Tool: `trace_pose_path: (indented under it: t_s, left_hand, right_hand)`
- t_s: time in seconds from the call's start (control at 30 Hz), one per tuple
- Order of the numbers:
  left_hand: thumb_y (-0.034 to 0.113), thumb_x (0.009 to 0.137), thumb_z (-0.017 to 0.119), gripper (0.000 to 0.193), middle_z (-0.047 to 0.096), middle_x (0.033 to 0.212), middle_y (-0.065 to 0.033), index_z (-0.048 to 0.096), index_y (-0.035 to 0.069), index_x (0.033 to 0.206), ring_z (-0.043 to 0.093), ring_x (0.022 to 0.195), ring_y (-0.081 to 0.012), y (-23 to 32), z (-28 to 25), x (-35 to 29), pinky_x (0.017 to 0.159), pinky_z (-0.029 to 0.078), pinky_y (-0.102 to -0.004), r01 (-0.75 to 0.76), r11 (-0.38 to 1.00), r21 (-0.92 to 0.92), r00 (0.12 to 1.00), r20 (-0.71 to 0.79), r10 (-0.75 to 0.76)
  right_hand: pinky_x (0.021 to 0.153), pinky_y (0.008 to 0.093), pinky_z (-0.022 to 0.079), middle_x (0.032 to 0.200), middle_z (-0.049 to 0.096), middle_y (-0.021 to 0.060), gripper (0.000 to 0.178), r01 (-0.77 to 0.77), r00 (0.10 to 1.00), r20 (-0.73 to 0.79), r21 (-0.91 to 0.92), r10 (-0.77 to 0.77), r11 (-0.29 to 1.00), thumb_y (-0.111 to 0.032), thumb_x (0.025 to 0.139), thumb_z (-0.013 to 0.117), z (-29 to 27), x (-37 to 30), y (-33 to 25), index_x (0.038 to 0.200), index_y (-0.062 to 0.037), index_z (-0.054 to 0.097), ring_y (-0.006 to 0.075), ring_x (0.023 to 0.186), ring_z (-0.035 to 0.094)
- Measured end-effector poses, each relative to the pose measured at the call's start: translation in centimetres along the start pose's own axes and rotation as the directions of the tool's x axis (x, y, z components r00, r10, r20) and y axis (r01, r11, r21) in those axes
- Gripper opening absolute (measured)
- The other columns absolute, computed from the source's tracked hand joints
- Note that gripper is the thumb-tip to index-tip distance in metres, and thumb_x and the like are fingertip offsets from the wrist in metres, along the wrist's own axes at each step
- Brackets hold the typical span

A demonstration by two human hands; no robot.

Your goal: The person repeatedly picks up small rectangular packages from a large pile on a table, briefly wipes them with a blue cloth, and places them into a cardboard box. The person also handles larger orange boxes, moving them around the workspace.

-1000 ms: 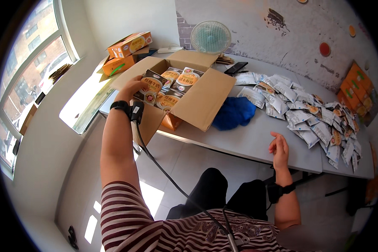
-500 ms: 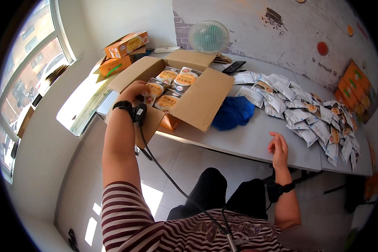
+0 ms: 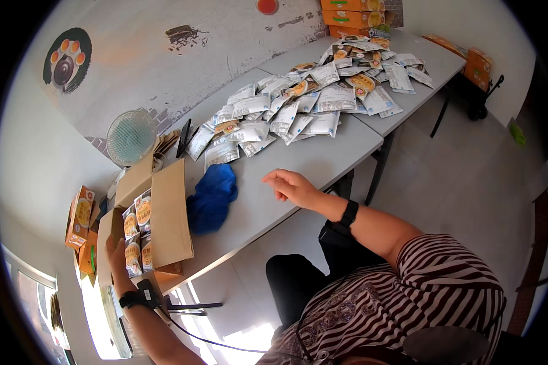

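An open cardboard carton [image 3: 172,210] stands at the table's left end, its flaps spread. Inside are rows of printed food pouches [image 3: 143,210] in orange, white and dark colours. My left hand [image 3: 116,263] reaches into the carton along its left wall, beside the nearest pouches. Its fingers are stretched out and seem to touch them; no pouch is lifted. Over the table's front part hovers my right hand [image 3: 291,186], fingers loosely bent and apart, holding nothing. A blue cloth [image 3: 213,198] lies crumpled between the carton and this hand.
A big heap of white-backed pouches [image 3: 316,97] covers the rear of the grey table [image 3: 341,149]. A fan [image 3: 131,137] and a dark phone-like device [image 3: 184,137] stand behind the carton. Orange boxes [image 3: 353,18] are stacked at the far end, another orange box [image 3: 80,216] at left.
The view has swung right, toward the pouch heap. My left hand stays in the carton by the pouches. My right hand remains over the table, now reaching farther across its front edge.
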State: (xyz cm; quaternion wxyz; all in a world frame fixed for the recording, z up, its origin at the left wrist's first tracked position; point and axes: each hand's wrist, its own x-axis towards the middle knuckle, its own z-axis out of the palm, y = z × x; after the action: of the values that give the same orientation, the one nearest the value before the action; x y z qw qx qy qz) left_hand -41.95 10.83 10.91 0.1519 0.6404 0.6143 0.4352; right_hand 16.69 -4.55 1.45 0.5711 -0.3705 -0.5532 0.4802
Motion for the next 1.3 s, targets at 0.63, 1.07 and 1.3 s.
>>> trace_pose_path:
  t_s: [0.63,1.07,1.3]
  left_hand:
    - [0.012,0.092,0.053,0.022,0.062,0.108,-0.0096,0.058,0.000,0.109,0.059,0.102,-0.0186,24.0,32.1,-17.8,0.085,0.047,-0.0301,0.138,0.561,-0.817,0.929,0.302,0.213]
    - [0.014,0.092,0.055,0.023,0.064,0.092,-0.0077,0.060,-0.003,0.107,0.059,0.086,-0.0127,22.7,35.4,-19.1,0.078,0.047,-0.0251,0.159,0.706,-0.690,0.882,0.421,0.212]
    - [0.015,0.091,0.057,0.023,0.064,0.091,-0.0072,0.060,-0.003,0.106,0.060,0.083,-0.0124,22.5,35.4,-19.1,0.076,0.048,-0.0252,0.094,0.776,-0.624,0.877,0.421,0.233]
  right_hand:
    - [0.054,0.0208,0.041,0.068,0.053,-0.0004,0.024,-0.013,0.997,-0.071,-0.005,0.012,1.000,-0.021,0.096,0.048,-0.5,0.0,0.5,0.110,-0.0039,0.057,0.0062,0.060,0.049]
    - [0.060,0.0226,0.043,0.079,0.058,0.0007,0.018,0.087,0.965,-0.229,-0.178,-0.127,0.980,-0.015,0.093,0.051,-4.1,2.4,-0.8,0.104,-0.0048,0.060,0.0082,0.069,0.052]
    - [0.087,0.0372,0.045,0.110,0.059,0.0065,0.027,0.199,0.771,0.108,-0.977,-0.627,0.076,-0.003,0.077,0.058,-13.7,7.5,-5.4,0.102,-0.0111,0.064,0.0268,0.105,0.052]
